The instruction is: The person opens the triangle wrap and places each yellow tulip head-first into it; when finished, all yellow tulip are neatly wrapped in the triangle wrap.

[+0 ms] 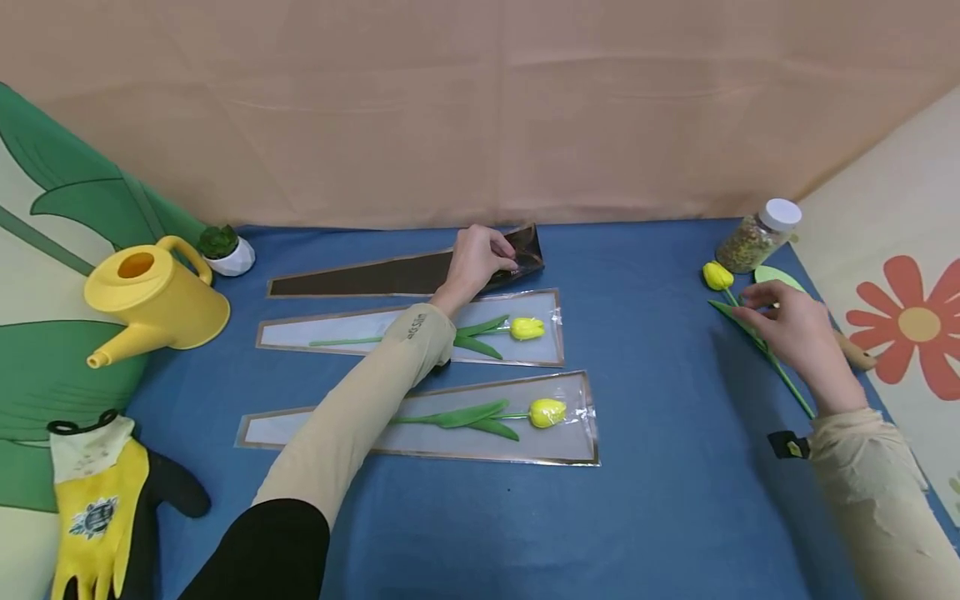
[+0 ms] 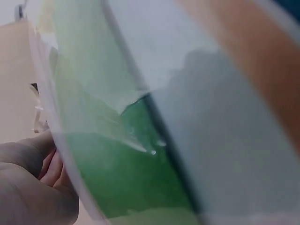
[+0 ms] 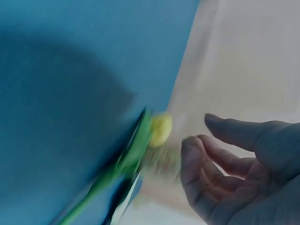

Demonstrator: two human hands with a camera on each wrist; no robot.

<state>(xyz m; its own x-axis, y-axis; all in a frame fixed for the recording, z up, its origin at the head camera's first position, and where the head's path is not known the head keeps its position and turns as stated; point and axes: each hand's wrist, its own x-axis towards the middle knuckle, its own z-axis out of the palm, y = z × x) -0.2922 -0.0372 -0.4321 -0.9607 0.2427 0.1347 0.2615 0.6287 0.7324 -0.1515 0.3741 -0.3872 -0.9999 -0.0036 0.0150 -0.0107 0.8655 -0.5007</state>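
Observation:
At the back of the table, my left hand (image 1: 480,262) pinches the film at the wide end of a dark flower sleeve (image 1: 360,275), which bulges up there. Below that forearm lie two clear sleeves, an upper one (image 1: 551,329) and a lower one (image 1: 555,446), each holding a yellow tulip. On the right, a loose yellow tulip (image 1: 717,276) lies with its green stem slanting under my right hand (image 1: 787,325). In the right wrist view this tulip (image 3: 161,129) is apart from the loosely bent fingers, and a gap separates thumb from forefinger.
A white-lidded jar (image 1: 752,242) stands at the back right. Beside it, a tool with a wooden handle (image 1: 855,352) is partly hidden by the right hand. Along the left are a yellow watering can (image 1: 161,304), a small potted plant (image 1: 228,252) and a yellow-black glove (image 1: 105,508).

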